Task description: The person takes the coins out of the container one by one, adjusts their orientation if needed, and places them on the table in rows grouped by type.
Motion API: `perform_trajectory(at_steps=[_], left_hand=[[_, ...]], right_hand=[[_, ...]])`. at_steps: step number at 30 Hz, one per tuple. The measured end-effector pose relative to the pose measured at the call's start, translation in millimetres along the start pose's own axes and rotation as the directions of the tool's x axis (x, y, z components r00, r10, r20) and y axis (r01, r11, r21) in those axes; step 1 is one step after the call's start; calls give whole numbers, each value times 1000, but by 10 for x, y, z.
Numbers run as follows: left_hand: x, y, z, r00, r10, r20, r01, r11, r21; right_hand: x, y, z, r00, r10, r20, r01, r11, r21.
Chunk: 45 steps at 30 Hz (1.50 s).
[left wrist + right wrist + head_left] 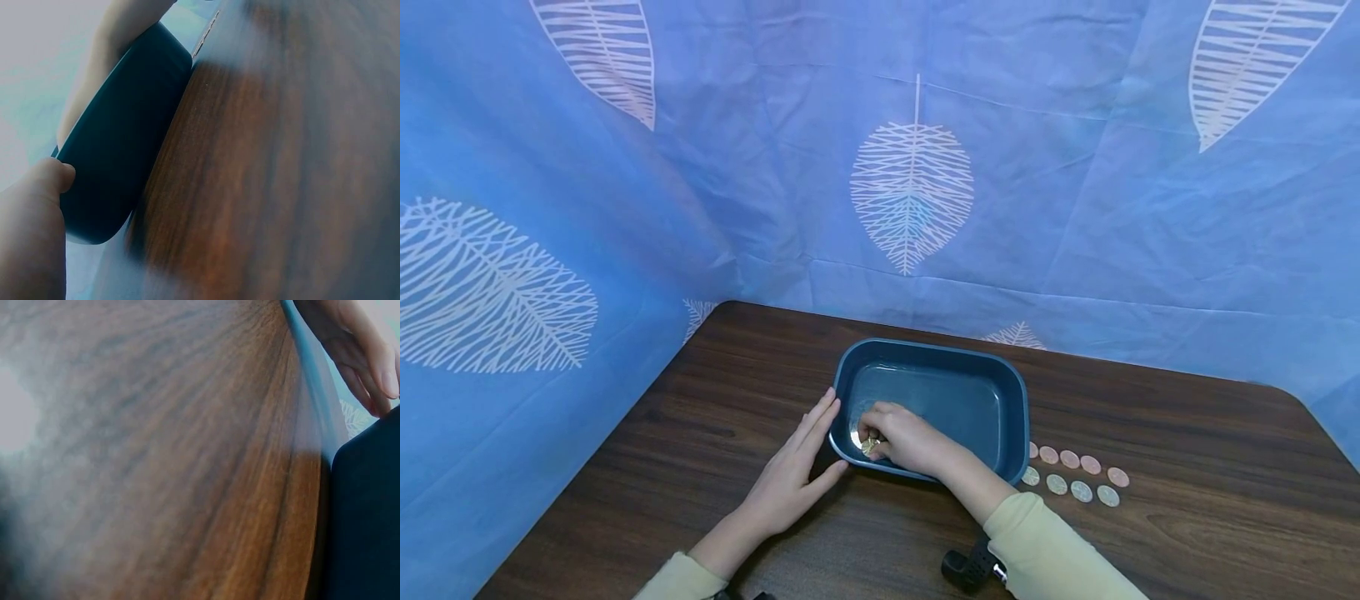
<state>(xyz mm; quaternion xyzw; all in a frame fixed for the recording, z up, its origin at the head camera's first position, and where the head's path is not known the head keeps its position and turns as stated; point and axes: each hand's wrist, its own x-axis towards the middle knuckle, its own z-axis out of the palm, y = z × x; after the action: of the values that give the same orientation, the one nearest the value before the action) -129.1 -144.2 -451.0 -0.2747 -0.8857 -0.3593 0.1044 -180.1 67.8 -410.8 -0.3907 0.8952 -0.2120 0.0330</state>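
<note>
A dark blue rectangular tray [951,379] stands on the table. My right hand [901,437] reaches into its near left corner, fingers curled down and pinching at a gold-coloured coin [870,447]; the fingers partly hide it. My left hand [790,477] rests against the tray's left end with straight fingers, the thumb at the near rim. In the left wrist view that thumb [53,178] touches the outer wall just under the rim. To the right of the tray lie a row of copper-coloured coins [1090,464] and a nearer row of silver-coloured coins [1082,491].
The dark wood-grain table [1195,467] has rounded far corners. A blue curtain [1060,208] with white leaf prints hangs behind it and along its left side. The coin rows start right at the tray's right wall, under the right forearm's far side.
</note>
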Motion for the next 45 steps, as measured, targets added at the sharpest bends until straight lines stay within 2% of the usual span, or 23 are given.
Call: perform_trajectory(at_steps=[7, 13, 25, 29, 37, 45], left_hand=[[-10, -21, 4, 1000, 6, -7, -6, 1000, 7], [-18, -23, -3, 999, 19, -25, -19, 1000, 13], [-7, -37, 19, 999, -3, -50, 2, 1000, -16], [-10, -42, 28, 999, -7, -44, 6, 1000, -20], [-16, -24, 31, 999, -26, -34, 24, 999, -46], [-16, -12, 28, 999, -17, -33, 15, 999, -40]], right_hand=[[-2, 6, 3, 1000, -11, -1, 11, 996, 91], [8, -18, -26, 1000, 23, -3, -22, 986, 163], [14, -144, -174, 999, 21, -35, -13, 975, 223], [-37, -156, -227, 997, 23, -73, -5, 972, 233], [-314, -95, -482, 979, 59, -197, -9, 969, 248], [-845, 132, -797, 939, 152, -308, -89, 974, 210]])
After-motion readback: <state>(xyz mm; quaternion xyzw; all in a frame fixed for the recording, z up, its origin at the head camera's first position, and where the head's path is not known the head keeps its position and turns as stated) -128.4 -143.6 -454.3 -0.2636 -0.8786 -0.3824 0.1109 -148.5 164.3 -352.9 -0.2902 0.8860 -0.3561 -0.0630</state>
